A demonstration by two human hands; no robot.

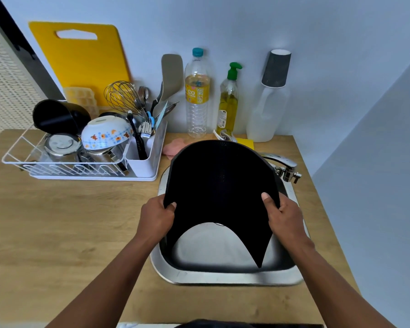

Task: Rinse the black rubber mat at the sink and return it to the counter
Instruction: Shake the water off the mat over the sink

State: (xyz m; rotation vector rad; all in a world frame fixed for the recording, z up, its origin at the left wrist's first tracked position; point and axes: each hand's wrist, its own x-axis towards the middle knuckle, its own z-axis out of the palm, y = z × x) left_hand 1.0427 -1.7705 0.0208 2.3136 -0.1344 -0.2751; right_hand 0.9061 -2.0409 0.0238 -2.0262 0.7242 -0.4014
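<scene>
The black rubber mat (219, 183) is held up over the steel sink (225, 278), bowed into an arch with its lower corners hanging into the basin. My left hand (155, 217) grips its left edge and my right hand (285, 217) grips its right edge, thumbs on the near face. The chrome tap (284, 168) sits at the sink's back right, partly hidden behind the mat. No water is seen running.
A white dish rack (81, 157) with a bowl, cups and utensils stands on the wooden counter (57, 221) to the left. Behind the sink stand a plastic bottle (197, 95), a green soap dispenser (229, 102), a white jug (268, 110) and a pink cloth (173, 146).
</scene>
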